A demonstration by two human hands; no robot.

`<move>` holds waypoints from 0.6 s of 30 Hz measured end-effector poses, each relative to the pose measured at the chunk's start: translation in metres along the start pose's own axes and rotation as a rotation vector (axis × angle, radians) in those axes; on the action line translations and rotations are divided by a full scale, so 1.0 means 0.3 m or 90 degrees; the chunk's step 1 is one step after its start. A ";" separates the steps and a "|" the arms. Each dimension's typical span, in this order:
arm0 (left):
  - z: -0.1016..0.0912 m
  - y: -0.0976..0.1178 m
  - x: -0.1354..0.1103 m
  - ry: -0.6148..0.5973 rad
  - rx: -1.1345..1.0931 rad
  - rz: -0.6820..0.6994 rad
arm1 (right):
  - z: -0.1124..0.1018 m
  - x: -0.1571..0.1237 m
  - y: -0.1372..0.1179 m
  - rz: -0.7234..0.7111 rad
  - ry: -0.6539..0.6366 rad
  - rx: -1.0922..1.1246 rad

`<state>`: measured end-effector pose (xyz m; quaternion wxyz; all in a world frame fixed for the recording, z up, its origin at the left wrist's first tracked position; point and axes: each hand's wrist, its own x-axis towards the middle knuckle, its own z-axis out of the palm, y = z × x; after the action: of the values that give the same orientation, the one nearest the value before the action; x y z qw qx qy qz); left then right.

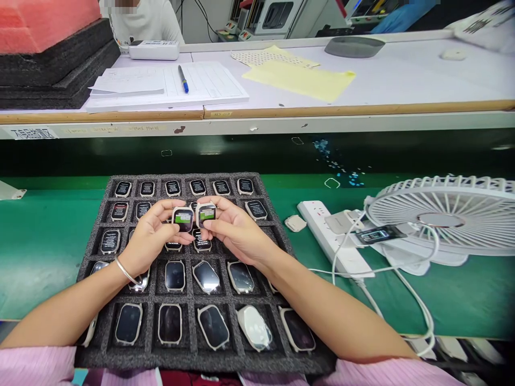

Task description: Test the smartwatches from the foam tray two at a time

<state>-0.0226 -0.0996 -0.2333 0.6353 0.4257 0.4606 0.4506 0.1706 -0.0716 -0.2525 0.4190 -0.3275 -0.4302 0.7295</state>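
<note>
Above the foam tray (151,311), my left hand (151,236) pinches a smartwatch case (183,219) without a strap, its screen lit green and white. Close beside it, my right hand (237,228) grips a second watch case (206,212) with a similar lit screen, the thumb at its lower edge. The tray's compartments hold many more watch cases. Those in the far rows show white text on dark screens, while the nearer ones, such as this dark watch case (129,323), are unlit. One watch case (255,327) lies with its pale side up. My hands and forearms hide some compartments.
Right of the tray are a loose pale watch case (295,223), a white power strip (336,238) with cables, and a white fan (442,217). A raised shelf (281,110) carries papers, a pen (183,79) and black foam (56,80). A person (147,24) sits beyond.
</note>
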 end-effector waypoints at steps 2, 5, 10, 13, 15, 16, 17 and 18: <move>0.002 0.001 0.000 0.001 0.001 0.000 | 0.001 0.000 -0.001 0.000 -0.002 -0.006; 0.004 0.002 -0.001 0.003 0.002 -0.001 | 0.001 0.002 0.000 0.001 -0.002 -0.005; 0.001 0.001 0.002 0.005 0.003 0.004 | -0.001 0.007 0.006 0.000 -0.003 0.008; -0.002 -0.001 0.008 0.001 0.002 0.011 | -0.004 0.011 0.008 -0.005 -0.012 0.004; -0.003 0.000 0.013 0.003 -0.002 0.010 | -0.005 0.014 0.007 -0.009 -0.018 0.005; -0.002 0.000 0.015 0.007 -0.004 0.008 | -0.005 0.014 0.006 -0.009 -0.020 0.007; -0.001 0.001 0.016 0.011 -0.006 0.004 | -0.004 0.015 0.006 -0.008 -0.021 0.010; 0.000 0.002 0.016 0.015 -0.008 0.001 | -0.003 0.015 0.005 -0.006 -0.021 0.013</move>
<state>-0.0218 -0.0947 -0.2338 0.6323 0.4168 0.4647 0.4588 0.1689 -0.0677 -0.2547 0.4185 -0.3091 -0.4309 0.7374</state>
